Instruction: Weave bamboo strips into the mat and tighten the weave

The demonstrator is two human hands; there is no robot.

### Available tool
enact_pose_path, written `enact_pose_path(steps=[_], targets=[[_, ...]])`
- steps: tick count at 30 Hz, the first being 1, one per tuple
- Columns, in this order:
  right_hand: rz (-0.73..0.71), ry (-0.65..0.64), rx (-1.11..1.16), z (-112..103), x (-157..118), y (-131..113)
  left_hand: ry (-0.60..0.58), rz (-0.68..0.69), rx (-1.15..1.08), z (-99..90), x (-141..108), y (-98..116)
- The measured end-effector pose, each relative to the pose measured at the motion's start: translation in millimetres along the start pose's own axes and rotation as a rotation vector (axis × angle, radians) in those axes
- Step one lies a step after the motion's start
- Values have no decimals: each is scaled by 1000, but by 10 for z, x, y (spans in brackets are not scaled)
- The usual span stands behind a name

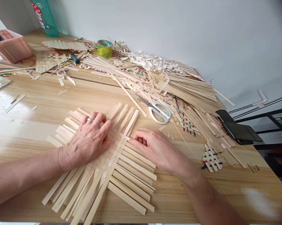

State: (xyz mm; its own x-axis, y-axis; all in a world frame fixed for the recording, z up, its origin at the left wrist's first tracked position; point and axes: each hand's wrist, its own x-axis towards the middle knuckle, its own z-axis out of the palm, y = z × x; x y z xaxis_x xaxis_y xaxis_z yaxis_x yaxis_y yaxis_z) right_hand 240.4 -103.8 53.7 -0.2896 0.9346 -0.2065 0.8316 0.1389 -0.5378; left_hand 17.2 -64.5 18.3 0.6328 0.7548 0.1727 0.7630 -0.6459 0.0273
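Note:
A woven mat of pale flat wooden strips (110, 153) lies on the table in front of me, its loose strip ends fanning out on all sides. My left hand (91, 134), with a ring on one finger, rests on the weave, fingers bent and apart, covering part of it. At the mat's right edge, my right hand (152, 145) pinches the end of a thin pale strip (125, 136) between thumb and curled forefinger. Scissors with white handles (159, 113) lie half-spread just beyond the right hand.
Loose strips (185, 90) and offcuts are heaped along the wall, with a tape roll (105, 49) among them. A small woven piece (212, 158) and a dark phone (243, 131) lie at right. A pink basket (11, 47) and green bottle (45, 18) stand back left.

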Motion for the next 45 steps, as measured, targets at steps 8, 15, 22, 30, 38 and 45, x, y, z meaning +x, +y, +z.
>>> enact_pose_path(steps=[8, 15, 22, 30, 38, 45], targets=[[50, -24, 142, 19, 36, 24, 74, 54, -42, 50, -11, -35], [-31, -81, 61, 31, 55, 83, 7, 51, -9, 2, 21, -12], [-44, -151, 20, 21, 79, 75, -12, 40, 28, -6, 42, -3], [-35, -148, 75, 7, 40, 57, 13, 41, 35, -6, 33, -5], [-5, -39, 99, -38, 33, 106, 33, 49, 27, 14, 20, -28], [-11, -143, 139, -35, 42, 72, 18, 44, 29, -13, 35, -14]])
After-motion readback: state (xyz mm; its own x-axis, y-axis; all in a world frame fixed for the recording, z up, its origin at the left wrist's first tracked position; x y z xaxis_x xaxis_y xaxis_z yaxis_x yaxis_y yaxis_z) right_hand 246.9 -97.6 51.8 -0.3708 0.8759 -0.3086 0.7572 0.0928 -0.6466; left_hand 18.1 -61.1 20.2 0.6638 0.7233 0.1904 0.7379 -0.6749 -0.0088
